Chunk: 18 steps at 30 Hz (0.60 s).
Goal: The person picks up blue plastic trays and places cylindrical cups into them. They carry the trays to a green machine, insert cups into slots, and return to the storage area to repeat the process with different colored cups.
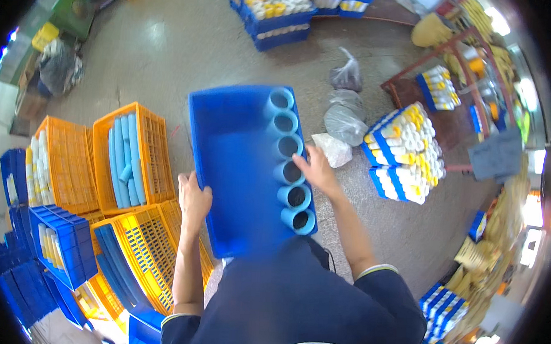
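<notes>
In front of me is a deep blue plastic bin (231, 133). Along its right wall several light blue foam tubes (294, 197) stand on end in a row, their round openings dark. My left hand (194, 199) is closed at the bin's left rim, the fingers curled on the outer side and partly hidden. My right hand (317, 171) reaches over the right wall, thumb and fingers at the edge of a tube in the middle of the row. The left part of the bin shows bare blue floor.
To my left stand orange crates (156, 148) with longer light blue tubes (124, 156), beside a smaller blue crate (69, 246). At right are blue crates packed with white and yellow rolls (409, 147) and grey plastic bags (345, 120). More stacked crates (279, 27) stand ahead.
</notes>
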Each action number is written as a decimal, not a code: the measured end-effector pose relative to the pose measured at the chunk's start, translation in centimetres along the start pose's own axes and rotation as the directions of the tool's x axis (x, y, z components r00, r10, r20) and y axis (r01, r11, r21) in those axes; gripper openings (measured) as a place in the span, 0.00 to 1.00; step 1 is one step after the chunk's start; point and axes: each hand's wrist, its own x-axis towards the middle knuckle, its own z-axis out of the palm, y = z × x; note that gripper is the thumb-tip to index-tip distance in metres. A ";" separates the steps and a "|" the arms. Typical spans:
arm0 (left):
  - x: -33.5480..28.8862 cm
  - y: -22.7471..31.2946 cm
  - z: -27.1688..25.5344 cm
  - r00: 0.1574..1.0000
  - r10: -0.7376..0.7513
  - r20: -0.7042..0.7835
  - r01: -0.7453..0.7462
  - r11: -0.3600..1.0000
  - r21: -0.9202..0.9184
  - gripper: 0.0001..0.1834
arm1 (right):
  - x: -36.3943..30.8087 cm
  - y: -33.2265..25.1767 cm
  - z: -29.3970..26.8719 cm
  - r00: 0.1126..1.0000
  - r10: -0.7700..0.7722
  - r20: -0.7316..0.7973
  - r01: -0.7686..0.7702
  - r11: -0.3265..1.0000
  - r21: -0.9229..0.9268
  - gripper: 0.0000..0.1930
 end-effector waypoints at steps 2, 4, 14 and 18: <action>6.8 -0.7 0.7 0.996 -0.087 -0.002 0.086 0.992 -0.092 0.22 | 8.5 -1.0 0.3 0.993 -0.109 0.047 0.110 0.994 -0.012 0.27; 14.2 -0.9 0.6 0.966 -0.243 0.085 0.257 0.930 -0.261 0.21 | 16.6 -2.7 0.7 0.983 -0.180 0.025 0.179 0.983 0.030 0.25; 49.9 1.9 -6.9 0.971 -0.238 0.011 0.234 0.944 -0.233 0.27 | 52.5 -17.2 -1.1 0.990 -0.105 0.097 0.104 0.994 0.012 0.33; 65.1 0.7 -6.9 0.969 -0.246 -0.023 0.236 0.948 -0.212 0.25 | 67.6 -20.8 1.1 0.988 -0.098 0.115 0.087 0.992 0.096 0.36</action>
